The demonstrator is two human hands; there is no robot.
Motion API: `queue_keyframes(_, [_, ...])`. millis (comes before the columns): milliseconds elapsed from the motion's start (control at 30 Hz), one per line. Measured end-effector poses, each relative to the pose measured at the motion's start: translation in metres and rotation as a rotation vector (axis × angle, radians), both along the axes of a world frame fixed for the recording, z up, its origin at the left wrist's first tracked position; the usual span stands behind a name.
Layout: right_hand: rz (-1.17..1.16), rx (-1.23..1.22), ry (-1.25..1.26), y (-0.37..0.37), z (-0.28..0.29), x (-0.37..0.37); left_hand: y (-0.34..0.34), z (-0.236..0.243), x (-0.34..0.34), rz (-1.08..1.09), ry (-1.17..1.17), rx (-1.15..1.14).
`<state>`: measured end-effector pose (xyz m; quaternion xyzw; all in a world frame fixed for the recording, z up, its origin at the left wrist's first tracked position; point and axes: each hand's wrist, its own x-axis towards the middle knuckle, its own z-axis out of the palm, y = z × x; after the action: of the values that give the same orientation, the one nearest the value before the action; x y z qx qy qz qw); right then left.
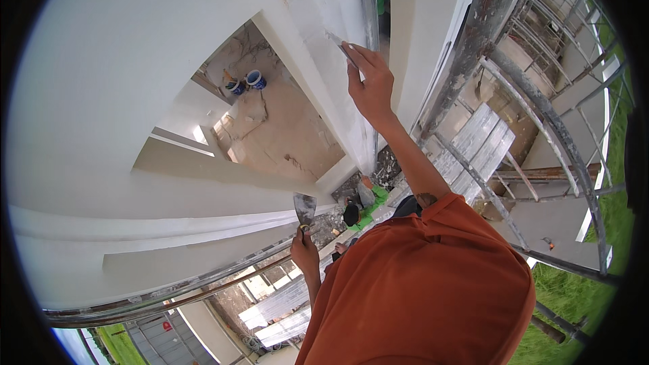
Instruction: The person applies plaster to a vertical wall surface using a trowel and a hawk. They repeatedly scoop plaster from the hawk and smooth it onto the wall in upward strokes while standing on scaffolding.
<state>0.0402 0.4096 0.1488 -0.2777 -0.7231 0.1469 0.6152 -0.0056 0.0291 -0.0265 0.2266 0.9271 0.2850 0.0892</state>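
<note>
Head view: the right hand point(372, 88), fingers pinching a thin grey metal blade point(336, 39), works at the far white wall strip point(341, 88); its greyish patch point(309, 19) looks unfinished. Left hand's point(305, 253) fingers grip a broad steel putty knife point(305, 208), nearer. What remains, I can't tell.

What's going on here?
Someone in an orange-red shirt is working at a white wall with two flat tools. The right hand holds a thin blade that appears to be against the wall, beside a greyish patch. The left hand grips a wide putty knife, blade pointing up. Another person in green is below. Two blue buckets stand on the floor through the opening.
</note>
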Motion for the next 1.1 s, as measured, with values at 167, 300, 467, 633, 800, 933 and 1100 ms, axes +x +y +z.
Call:
queue_keyframes(167, [-0.218,-0.016,0.001,0.004,-0.016,-0.049,-0.006,-0.019,0.021,0.032,-0.015,0.015])
queue_keyframes(300, [-0.218,-0.017,-0.038,-0.044,-0.031,-0.101,-0.005,-0.016,0.025,0.020,-0.109,-0.053])
queue_keyframes(467, [-0.067,0.010,-0.129,-0.062,-0.032,-0.047,-0.008,-0.019,0.016,0.051,-0.058,-0.031])
queue_keyframes(633, [-0.179,0.341,-0.135,0.011,0.039,-0.015,-0.018,-0.026,0.002,0.045,-0.025,0.000])
queue_keyframes(800, [-0.258,0.626,-0.151,0.048,0.094,-0.030,-0.019,-0.018,0.001,0.060,-0.033,0.006])
queue_keyframes(933, [-0.277,0.643,-0.223,0.074,0.035,-0.054,-0.017,-0.018,0.002,0.063,-0.028,0.008])
queue_keyframes(1100, [-0.113,0.409,-0.358,0.046,-0.127,-0.050,-0.034,-0.045,0.004,0.091,-0.196,-0.032])
